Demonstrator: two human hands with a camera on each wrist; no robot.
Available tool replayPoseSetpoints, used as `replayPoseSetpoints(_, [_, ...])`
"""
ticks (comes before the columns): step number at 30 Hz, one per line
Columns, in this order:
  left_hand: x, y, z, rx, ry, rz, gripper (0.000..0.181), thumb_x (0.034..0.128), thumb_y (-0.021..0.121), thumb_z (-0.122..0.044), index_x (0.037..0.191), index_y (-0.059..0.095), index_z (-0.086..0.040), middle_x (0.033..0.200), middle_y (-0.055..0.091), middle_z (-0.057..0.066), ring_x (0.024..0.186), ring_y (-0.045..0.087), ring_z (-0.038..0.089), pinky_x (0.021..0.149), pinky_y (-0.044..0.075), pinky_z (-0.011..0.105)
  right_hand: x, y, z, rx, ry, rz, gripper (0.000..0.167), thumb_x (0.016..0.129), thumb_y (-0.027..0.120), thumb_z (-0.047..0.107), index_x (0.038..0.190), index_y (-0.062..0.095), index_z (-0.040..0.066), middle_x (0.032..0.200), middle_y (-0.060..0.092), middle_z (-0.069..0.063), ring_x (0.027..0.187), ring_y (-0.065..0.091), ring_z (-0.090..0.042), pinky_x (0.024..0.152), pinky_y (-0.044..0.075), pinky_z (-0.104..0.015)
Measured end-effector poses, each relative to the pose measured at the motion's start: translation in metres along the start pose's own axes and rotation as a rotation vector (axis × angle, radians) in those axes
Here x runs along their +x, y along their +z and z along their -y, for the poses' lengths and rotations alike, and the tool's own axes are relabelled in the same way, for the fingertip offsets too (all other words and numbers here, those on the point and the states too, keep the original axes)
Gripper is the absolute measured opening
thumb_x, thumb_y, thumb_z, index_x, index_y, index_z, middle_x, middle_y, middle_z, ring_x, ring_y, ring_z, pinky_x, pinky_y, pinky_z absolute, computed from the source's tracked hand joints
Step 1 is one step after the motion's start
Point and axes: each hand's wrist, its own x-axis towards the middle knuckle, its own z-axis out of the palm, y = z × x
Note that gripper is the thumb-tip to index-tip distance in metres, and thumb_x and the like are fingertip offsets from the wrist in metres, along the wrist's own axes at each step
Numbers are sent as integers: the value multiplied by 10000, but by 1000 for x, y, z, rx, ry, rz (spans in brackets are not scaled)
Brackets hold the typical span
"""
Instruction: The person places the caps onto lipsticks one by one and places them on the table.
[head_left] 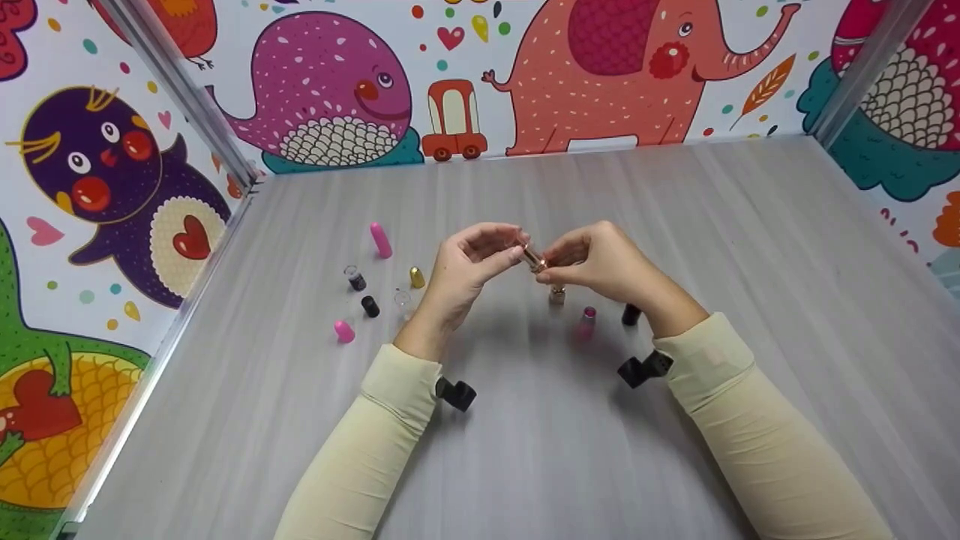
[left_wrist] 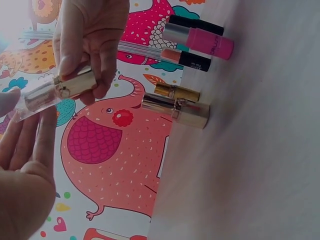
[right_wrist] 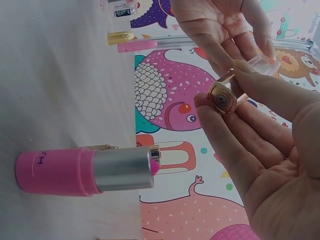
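A gold lipstick (head_left: 534,259) with a clear cap (left_wrist: 30,102) over one end is held up between both hands above the table. My left hand (head_left: 472,270) pinches the clear cap between thumb and fingers. At the gold base, my right hand (head_left: 604,259) grips with thumb and fingertips; the right wrist view shows a round label (right_wrist: 221,100) on the base's end. Below the hands stand a gold lipstick tube (head_left: 556,295), a pink lipstick tube (head_left: 587,322) with a silver collar, and a black tube (head_left: 631,314), partly hidden by the right wrist.
Left of the left hand are a long pink cap (head_left: 381,241), a gold cap (head_left: 416,277), a clear-and-black cap (head_left: 355,278), a black cap (head_left: 370,306), a clear cap (head_left: 403,301) and a short pink piece (head_left: 344,331). Printed cartoon walls (head_left: 330,90) border the grey table (head_left: 525,450).
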Motion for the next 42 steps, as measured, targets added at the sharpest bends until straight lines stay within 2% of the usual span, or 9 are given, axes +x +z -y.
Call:
replayPoseSetpoints(15, [-1,2,1,9,-2,19,251,962,789,-36,1211,756,-29,1196,766,117,1169,699,274,1060,564,408,0,-1,1,13,25,20,216,882,894,132,1047,826,9,970,815,-98,856,761,-128,735,599,-211])
replayPoseSetpoints(24, [-2,6,1,109,42,23,274,961,800,-70,1222,751,-6,1182,771,95,1150,710,248,1055,564,388,-1,-2,2,29,39,33,234,880,899,144,1064,827,18,979,817,-99,861,765,-120,746,603,-219])
replayPoseSetpoints(42, [-4,7,0,116,26,32,270,977,794,-102,1235,757,-33,1197,771,90,1166,704,252,1071,554,383,-2,-3,4,20,44,32,214,877,902,156,1034,829,30,956,816,-83,849,759,-127,751,601,-227])
